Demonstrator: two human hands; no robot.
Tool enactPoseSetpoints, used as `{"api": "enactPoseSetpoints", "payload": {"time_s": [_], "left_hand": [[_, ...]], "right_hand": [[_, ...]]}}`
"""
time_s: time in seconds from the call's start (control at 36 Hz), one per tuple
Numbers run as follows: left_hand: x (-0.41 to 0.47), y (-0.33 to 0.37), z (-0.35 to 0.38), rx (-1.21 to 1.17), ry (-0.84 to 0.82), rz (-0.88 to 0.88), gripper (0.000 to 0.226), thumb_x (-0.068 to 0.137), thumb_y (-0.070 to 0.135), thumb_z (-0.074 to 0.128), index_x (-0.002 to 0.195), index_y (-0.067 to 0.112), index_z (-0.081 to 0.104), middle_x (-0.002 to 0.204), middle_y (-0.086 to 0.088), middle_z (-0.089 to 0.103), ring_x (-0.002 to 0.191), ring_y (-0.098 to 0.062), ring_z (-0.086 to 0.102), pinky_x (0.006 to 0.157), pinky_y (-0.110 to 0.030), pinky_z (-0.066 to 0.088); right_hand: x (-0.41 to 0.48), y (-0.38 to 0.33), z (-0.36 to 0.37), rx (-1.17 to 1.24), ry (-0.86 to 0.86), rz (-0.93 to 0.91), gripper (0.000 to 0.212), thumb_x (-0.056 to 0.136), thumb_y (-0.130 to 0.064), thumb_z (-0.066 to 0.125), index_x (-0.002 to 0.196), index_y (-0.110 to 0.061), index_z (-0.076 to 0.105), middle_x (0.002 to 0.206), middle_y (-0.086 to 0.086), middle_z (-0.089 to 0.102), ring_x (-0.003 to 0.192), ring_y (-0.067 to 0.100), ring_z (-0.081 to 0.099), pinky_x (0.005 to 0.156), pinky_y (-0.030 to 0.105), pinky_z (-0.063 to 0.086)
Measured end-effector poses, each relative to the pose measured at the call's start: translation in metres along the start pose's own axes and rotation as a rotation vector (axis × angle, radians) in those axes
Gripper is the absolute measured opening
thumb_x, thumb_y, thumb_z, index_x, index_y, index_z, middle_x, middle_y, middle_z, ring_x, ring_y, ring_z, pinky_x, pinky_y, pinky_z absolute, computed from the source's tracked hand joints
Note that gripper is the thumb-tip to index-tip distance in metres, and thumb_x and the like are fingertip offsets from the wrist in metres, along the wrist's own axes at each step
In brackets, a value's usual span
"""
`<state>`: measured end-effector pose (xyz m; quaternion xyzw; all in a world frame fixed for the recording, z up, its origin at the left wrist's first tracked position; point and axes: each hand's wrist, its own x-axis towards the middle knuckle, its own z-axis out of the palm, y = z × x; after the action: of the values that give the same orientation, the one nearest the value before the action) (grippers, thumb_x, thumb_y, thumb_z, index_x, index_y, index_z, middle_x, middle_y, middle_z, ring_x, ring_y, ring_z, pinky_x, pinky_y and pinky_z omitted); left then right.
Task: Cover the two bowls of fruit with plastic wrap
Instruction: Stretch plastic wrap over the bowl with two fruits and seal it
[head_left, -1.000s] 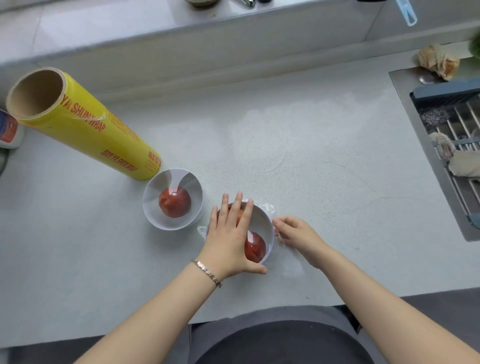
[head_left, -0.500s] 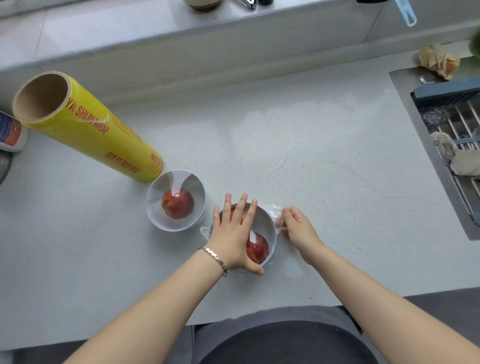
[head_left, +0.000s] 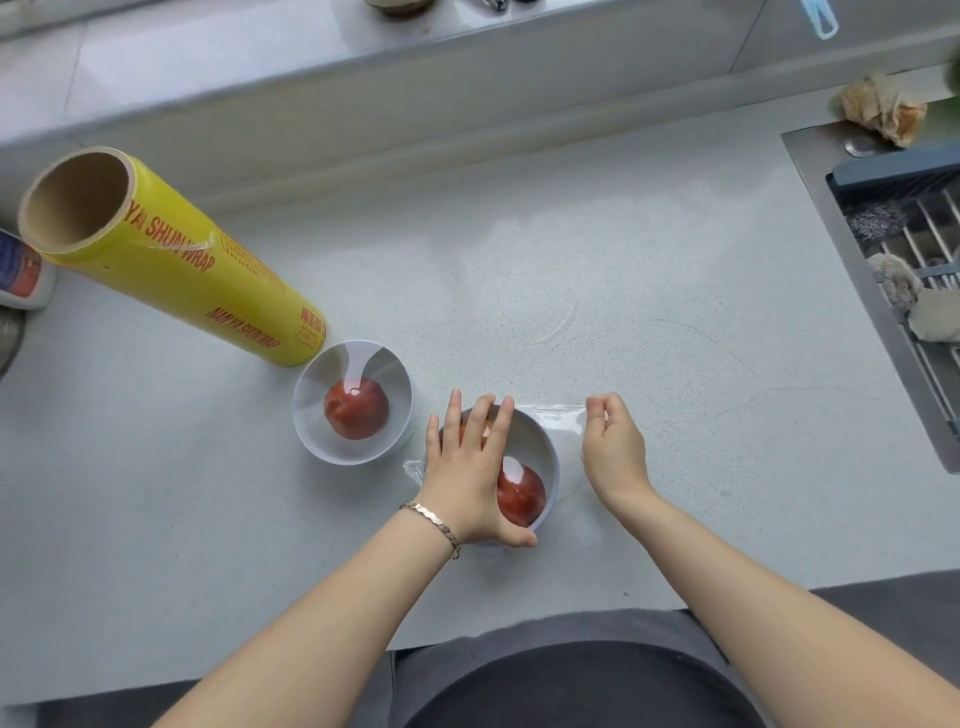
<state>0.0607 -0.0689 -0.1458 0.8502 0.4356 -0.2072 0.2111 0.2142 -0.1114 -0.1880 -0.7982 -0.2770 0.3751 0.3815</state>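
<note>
Two pale bowls stand on the counter, each with a red fruit inside. The left bowl holds its fruit under a glossy film. My left hand lies flat, fingers straight, on the plastic wrap over the right bowl, whose fruit shows beside my palm. My right hand pinches the clear plastic wrap at its right edge, stretched out to the right of that bowl.
A big yellow roll of plastic wrap lies to the left, its end touching the left bowl. The sink with a drying rack and rags fills the right edge. A raised ledge runs along the back.
My right hand moved right, away from the bowl rim, and drew the wrap's edge out with it. The left hand stayed flat on the bowl.
</note>
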Motion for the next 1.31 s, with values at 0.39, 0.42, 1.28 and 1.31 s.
{"api": "enactPoseSetpoints", "payload": {"time_s": [0.39, 0.42, 1.28, 1.31], "left_hand": [[-0.004, 0.029, 0.011, -0.281, 0.132, -0.344, 0.136, 0.053, 0.074, 0.067, 0.145, 0.021, -0.018, 0.155, -0.001, -0.013, 0.140, -0.032, -0.022, 0.113, -0.050, -0.007], [-0.004, 0.032, 0.012, -0.342, 0.147, -0.412, 0.136, 0.053, 0.075, 0.067, 0.145, 0.020, -0.017, 0.155, -0.002, -0.012, 0.141, -0.033, -0.020, 0.113, -0.050, -0.004], [-0.003, 0.020, -0.009, -0.069, -0.117, -0.143, 0.133, 0.057, 0.056, 0.076, 0.144, 0.024, -0.020, 0.153, -0.003, -0.021, 0.138, -0.035, -0.026, 0.103, -0.070, 0.010], [-0.003, 0.020, -0.010, -0.070, -0.115, -0.144, 0.133, 0.057, 0.056, 0.076, 0.144, 0.024, -0.020, 0.153, -0.003, -0.021, 0.139, -0.034, -0.026, 0.103, -0.070, 0.010]], "right_hand": [[0.026, 0.002, -0.011, -0.039, -0.169, 0.137, 0.046, 0.098, -0.037, 0.036, 0.090, 0.001, 0.061, 0.069, 0.007, 0.060, 0.070, 0.024, 0.059, 0.071, 0.034, 0.044], [0.023, 0.003, -0.016, 0.053, -0.206, 0.196, 0.047, 0.098, -0.037, 0.034, 0.091, 0.000, 0.062, 0.067, 0.006, 0.060, 0.065, 0.020, 0.059, 0.068, 0.029, 0.046], [0.000, -0.013, 0.002, 0.261, -0.152, 0.131, 0.024, 0.100, -0.029, 0.031, 0.077, -0.023, 0.035, 0.058, 0.000, 0.036, 0.046, 0.013, 0.034, 0.044, 0.025, 0.031], [0.000, -0.013, 0.001, 0.200, -0.140, 0.080, 0.023, 0.099, -0.030, 0.032, 0.077, -0.025, 0.036, 0.058, -0.001, 0.037, 0.049, 0.015, 0.035, 0.048, 0.027, 0.031]]}}
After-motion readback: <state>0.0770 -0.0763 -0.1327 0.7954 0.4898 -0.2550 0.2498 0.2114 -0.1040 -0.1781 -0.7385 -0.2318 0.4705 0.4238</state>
